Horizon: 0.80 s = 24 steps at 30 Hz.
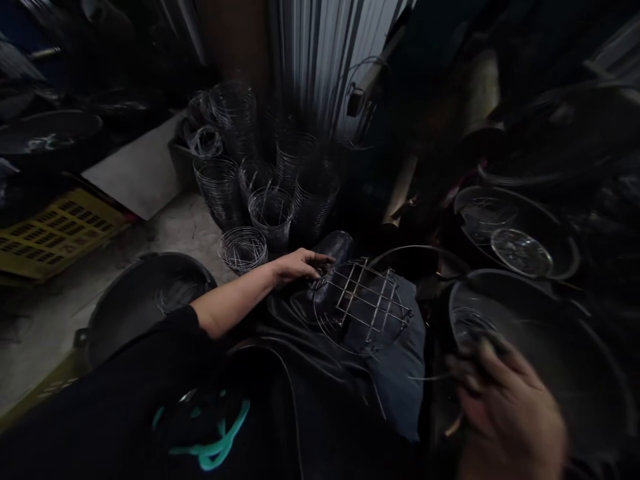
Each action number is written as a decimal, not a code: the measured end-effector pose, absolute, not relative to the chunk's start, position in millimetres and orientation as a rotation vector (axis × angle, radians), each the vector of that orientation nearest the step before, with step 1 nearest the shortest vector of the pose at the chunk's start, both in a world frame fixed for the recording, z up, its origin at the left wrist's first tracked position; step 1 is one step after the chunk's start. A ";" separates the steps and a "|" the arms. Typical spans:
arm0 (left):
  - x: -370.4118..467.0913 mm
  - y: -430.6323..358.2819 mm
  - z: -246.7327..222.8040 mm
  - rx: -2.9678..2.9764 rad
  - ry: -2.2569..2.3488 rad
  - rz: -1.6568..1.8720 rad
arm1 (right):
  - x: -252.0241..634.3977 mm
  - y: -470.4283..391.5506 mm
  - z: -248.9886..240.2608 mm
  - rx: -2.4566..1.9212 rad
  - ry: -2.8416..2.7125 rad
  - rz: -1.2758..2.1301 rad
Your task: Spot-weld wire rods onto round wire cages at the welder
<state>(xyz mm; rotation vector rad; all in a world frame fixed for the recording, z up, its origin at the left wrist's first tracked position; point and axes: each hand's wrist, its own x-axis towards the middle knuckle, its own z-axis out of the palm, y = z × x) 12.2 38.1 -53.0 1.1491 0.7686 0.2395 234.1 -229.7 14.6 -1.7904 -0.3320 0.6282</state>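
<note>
A round wire grill (371,300), a ring with crossing bars, lies tilted over my lap above dark blue cloth (410,360). My left hand (300,265) is closed on the grill's left edge, fingers pinching the wire. To the right, away from the grill, is my right hand (513,407), smeared by motion, with fingers curled together. A thin piece of wire (429,379) sticks out leftward from its fingertips. Something dark also shows at those fingers, too blurred to name.
Stacks of wire rings (273,213) stand ahead on the floor. A black basin (145,300) is at left, beyond it a yellow crate (60,233). At right, a large basin (545,333) sits under my right hand, near another basin (565,233) holding wire pieces.
</note>
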 end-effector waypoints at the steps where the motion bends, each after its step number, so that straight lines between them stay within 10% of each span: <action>1: 14.6 39.1 -52.8 1.130 0.795 0.273 | 226.9 -213.1 10.1 -1.740 -0.311 0.662; 24: 61.8 46.4 -51.4 0.897 0.733 0.416 | 226.8 -172.7 8.1 -1.647 -0.214 0.903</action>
